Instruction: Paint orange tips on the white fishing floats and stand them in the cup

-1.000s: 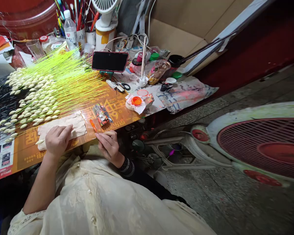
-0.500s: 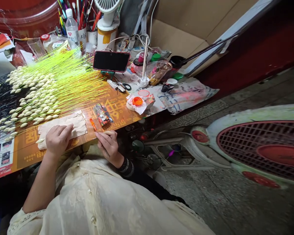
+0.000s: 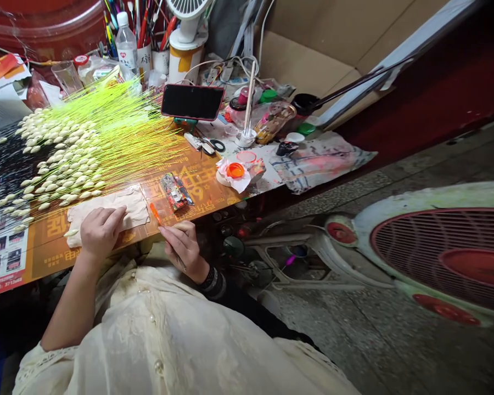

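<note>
My left hand (image 3: 101,233) rests on a pale cloth (image 3: 134,208) near the table's front edge, fingers curled together; what they hold is hidden, though a pale bud (image 3: 71,233) on a thin stem shows at its left. In my right hand (image 3: 185,249) is a thin brush with an orange tip (image 3: 155,213), pinched between the fingers just off the cloth's right side. A paint-smeared block (image 3: 176,192) lies to the right of the cloth. Farther right an orange paint pot (image 3: 234,170) sits on white tissue.
Many pale buds (image 3: 80,164) on yellow-green stems (image 3: 127,126) spread over the table's left side. Behind are a phone (image 3: 192,102) on a stand, scissors (image 3: 208,145), a bottle (image 3: 127,49) and a small fan (image 3: 187,27). A large fan (image 3: 440,247) stands at the right.
The whole view has shifted slightly, moving the table things to the right in the picture. The orange brush tip is tilted a little differently, and both hands keep nearly the same pose.
</note>
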Action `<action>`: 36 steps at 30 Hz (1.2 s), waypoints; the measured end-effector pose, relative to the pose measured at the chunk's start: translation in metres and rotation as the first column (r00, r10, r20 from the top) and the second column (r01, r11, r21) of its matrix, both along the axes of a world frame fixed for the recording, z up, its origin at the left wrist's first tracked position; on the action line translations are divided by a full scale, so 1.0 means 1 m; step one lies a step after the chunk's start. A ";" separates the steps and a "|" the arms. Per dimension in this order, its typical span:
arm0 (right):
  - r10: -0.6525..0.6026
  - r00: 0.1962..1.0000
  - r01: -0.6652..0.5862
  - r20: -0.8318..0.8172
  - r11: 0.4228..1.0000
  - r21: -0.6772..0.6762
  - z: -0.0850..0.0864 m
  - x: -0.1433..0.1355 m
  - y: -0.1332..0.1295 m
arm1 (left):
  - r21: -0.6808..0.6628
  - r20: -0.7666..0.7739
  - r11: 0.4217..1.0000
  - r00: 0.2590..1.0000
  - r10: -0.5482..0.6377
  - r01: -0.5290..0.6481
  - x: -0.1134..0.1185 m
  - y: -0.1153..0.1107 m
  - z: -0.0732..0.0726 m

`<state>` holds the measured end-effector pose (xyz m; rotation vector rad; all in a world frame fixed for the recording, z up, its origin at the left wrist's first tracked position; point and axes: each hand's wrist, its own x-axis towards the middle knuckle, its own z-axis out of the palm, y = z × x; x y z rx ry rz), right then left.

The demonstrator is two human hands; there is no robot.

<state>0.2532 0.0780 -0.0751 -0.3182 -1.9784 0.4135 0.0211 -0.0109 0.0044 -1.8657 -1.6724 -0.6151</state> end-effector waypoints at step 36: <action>0.055 0.998 -0.057 0.036 0.998 0.030 0.009 -0.009 -0.012 | -0.002 0.035 1.000 0.999 0.003 -0.003 0.000 -0.001 -0.003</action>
